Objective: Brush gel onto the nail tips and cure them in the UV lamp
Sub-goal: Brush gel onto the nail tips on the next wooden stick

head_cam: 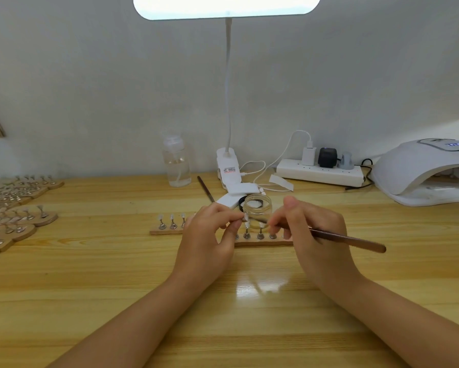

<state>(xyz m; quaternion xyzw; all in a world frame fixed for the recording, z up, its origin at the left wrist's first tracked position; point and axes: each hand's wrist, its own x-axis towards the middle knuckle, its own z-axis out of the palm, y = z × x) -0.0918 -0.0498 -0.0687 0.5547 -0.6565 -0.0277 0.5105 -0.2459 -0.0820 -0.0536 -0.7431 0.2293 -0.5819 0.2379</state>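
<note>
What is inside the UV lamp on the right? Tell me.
Through the UV lamp's opening a wooden holder with small stands shows, sitting on the lamp's base. The hood covers the rest, so I cannot tell how many tips are in there.

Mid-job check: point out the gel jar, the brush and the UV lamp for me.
gel jar (257,211): head view, on its clear glass wall.
brush (350,239): head view, on the brown handle sticking out past the right hand.
UV lamp (419,166): head view, on its white dome at the table's right edge.
</note>
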